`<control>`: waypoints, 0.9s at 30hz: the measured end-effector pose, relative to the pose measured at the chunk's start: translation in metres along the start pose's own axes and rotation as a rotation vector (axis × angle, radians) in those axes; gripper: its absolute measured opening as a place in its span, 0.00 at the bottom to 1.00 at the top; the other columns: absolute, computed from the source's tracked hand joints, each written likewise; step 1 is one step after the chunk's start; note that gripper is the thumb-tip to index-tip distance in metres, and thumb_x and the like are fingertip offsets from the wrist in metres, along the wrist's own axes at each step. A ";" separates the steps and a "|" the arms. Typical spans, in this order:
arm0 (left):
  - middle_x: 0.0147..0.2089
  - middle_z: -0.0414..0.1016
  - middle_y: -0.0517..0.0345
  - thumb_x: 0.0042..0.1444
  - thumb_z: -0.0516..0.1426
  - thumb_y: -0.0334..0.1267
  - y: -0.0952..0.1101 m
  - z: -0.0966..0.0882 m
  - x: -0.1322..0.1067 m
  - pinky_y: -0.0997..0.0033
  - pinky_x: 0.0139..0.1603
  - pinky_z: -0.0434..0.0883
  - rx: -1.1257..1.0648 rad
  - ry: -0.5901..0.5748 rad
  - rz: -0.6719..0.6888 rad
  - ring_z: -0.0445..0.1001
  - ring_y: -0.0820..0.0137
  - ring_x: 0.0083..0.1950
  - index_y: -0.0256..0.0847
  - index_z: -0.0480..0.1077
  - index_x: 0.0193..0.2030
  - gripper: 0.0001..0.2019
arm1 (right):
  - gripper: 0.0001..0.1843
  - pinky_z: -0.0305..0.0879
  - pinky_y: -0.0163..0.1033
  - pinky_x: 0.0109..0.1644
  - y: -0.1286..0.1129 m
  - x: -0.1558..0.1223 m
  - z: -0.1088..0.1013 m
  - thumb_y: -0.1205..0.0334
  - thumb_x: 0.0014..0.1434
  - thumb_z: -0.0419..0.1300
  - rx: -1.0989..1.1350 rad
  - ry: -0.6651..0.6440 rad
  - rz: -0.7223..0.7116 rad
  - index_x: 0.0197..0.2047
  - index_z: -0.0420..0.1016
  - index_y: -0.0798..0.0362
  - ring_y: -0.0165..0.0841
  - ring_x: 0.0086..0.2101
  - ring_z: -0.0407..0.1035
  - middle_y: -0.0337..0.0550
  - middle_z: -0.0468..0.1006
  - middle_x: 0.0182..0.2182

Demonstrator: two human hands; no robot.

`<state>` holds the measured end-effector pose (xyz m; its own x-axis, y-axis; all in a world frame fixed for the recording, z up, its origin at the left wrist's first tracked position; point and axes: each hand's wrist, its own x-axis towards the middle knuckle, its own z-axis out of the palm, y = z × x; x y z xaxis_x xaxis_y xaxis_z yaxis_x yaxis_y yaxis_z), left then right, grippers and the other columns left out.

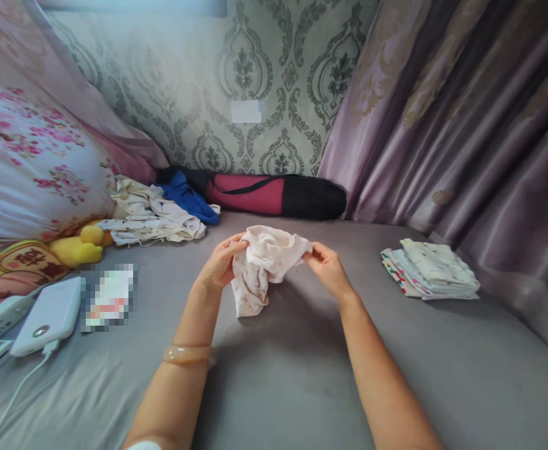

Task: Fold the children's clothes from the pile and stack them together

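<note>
- Closest to my head view, the left forearm (173, 394), with a bangle (188, 355) on it, and the right forearm (386, 375) reach forward over the grey sheet (283, 387).
- Both grips are narrow: the left hand (217, 264) pinches one side of the pale garment (276, 259), the right hand (326, 270) its opposite corner.
- It hangs between the hands, above the middle of the sheet; whether its lower end touches down I can't tell.
- To spread it well, I'd hold both pinches level and draw them apart gently until the band sits straight, then let the twisted part drop free.
- Its banded opening faces mostly upward; the longer part hangs below the left hand, pointing down.
- That part's long axis runs near upright; bunching hides the whole garment's axis from me.
</note>
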<state>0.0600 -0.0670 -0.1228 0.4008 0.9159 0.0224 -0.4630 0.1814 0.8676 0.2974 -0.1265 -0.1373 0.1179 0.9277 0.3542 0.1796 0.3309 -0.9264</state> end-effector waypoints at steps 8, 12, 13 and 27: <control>0.29 0.78 0.58 0.44 0.70 0.41 -0.007 0.013 -0.003 0.76 0.29 0.70 0.135 -0.040 -0.054 0.74 0.73 0.27 0.36 0.77 0.36 0.15 | 0.18 0.61 0.33 0.29 -0.056 -0.015 -0.047 0.47 0.52 0.67 -0.157 0.270 -0.034 0.38 0.78 0.53 0.29 0.26 0.65 0.38 0.75 0.27; 0.31 0.77 0.59 0.43 0.70 0.39 -0.006 0.021 -0.006 0.76 0.32 0.71 0.154 -0.121 -0.068 0.74 0.74 0.30 0.36 0.76 0.35 0.14 | 0.17 0.63 0.35 0.31 -0.069 -0.020 -0.063 0.48 0.50 0.69 -0.282 0.399 -0.107 0.37 0.79 0.52 0.30 0.27 0.66 0.37 0.76 0.27; 0.32 0.78 0.59 0.42 0.70 0.38 -0.006 0.021 -0.006 0.76 0.34 0.71 0.149 -0.142 -0.074 0.75 0.74 0.31 0.36 0.76 0.36 0.15 | 0.17 0.64 0.35 0.31 -0.070 -0.020 -0.066 0.48 0.49 0.69 -0.296 0.418 -0.109 0.37 0.79 0.52 0.30 0.27 0.67 0.38 0.77 0.28; 0.32 0.78 0.57 0.38 0.72 0.41 -0.009 0.011 -0.004 0.74 0.35 0.67 0.326 -0.112 -0.206 0.73 0.74 0.32 0.35 0.77 0.35 0.18 | 0.20 0.67 0.38 0.35 -0.045 -0.011 -0.083 0.46 0.46 0.70 -0.265 0.439 -0.011 0.38 0.80 0.52 0.33 0.29 0.70 0.41 0.80 0.31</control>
<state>0.0711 -0.0760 -0.1250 0.5515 0.8240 -0.1303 -0.0962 0.2180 0.9712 0.3690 -0.1660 -0.0891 0.5032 0.7455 0.4370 0.4182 0.2324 -0.8781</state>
